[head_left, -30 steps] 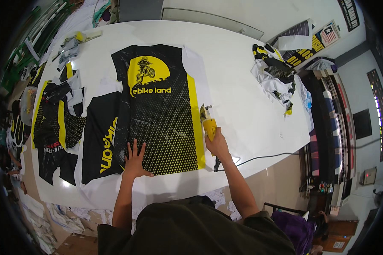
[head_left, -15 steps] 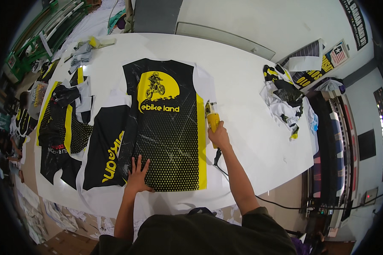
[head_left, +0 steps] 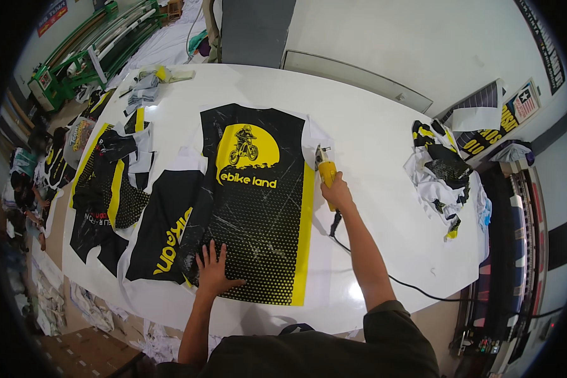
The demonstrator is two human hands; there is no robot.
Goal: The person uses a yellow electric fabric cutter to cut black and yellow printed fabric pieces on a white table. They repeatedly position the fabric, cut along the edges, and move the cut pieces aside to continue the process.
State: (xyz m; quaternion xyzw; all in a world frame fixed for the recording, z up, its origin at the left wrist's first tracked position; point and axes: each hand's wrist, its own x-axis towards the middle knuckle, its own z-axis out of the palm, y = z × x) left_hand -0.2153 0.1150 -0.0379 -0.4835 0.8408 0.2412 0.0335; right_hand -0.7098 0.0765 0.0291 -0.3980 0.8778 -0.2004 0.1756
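Observation:
A black and yellow printed jersey panel point(head_left: 258, 208) with a cyclist graphic lies flat on the white table point(head_left: 372, 132). My left hand point(head_left: 214, 269) presses flat on its lower left part, fingers spread. My right hand point(head_left: 337, 192) grips a yellow corded cutting tool point(head_left: 326, 171) at the panel's right edge, near its upper part. The tool's black cord point(head_left: 416, 286) trails back to the right across the table.
More black and yellow cut panels point(head_left: 116, 189) lie to the left on the table. A heap of fabric offcuts point(head_left: 444, 170) sits at the right. Scraps point(head_left: 148, 82) lie at the far left corner. Green racks point(head_left: 82, 57) stand beyond, and a machine point(head_left: 516, 252) at the right.
My right hand has moved the yellow tool farther up along the panel's right edge. My left hand stays pressed on the lower part of the panel.

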